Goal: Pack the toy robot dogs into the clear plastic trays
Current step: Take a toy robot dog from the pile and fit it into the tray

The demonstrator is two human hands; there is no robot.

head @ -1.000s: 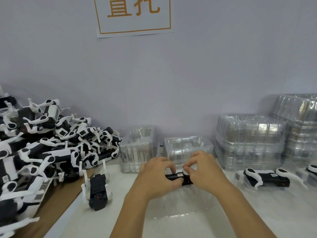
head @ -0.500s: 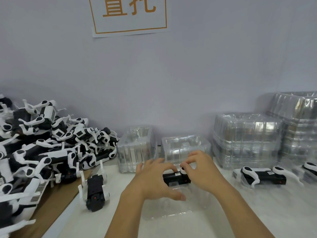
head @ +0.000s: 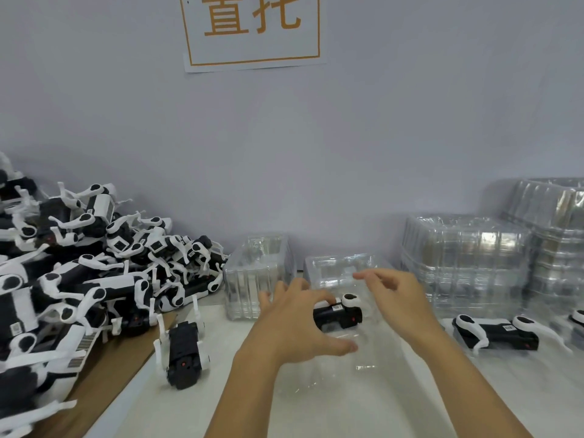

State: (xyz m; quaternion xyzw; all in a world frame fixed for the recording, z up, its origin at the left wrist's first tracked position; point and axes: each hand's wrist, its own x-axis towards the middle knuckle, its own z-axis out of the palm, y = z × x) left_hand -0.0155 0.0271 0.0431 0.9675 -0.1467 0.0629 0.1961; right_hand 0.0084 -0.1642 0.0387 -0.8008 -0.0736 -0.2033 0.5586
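**A:** Where's the dog I'm working on?

**B:** The toy robot dog (head: pixel 339 314) lies on its side in the clear plastic tray (head: pixel 363 371) right in front of me on the white table (head: pixel 521 384), black body across, one white leg joint up at its right end.

**A:** And my hands?

**B:** My left hand (head: pixel 295 324) covers the dog's left end, fingers spread and bent over it, thumb stretched out low over the tray. I cannot tell whether it actually grips the body. My right hand (head: pixel 399 300) hovers just above and right of the dog, fingers loosely curled, holding nothing.

**A:** Around that?

**B:** Just behind are two empty clear trays, one on edge (head: pixel 257 276) and one flat (head: pixel 343 268). Right of them stand tall stacks of trays (head: pixel 467 263) against the wall. Another dog (head: pixel 499 335) lies on the table to the right; a third (head: pixel 185 352) to the left, legs up. Far left, a heap of dogs (head: pixel 79 270) rests on brown cardboard (head: pixel 107 377). A sign (head: pixel 252 30) with orange characters hangs on the wall.
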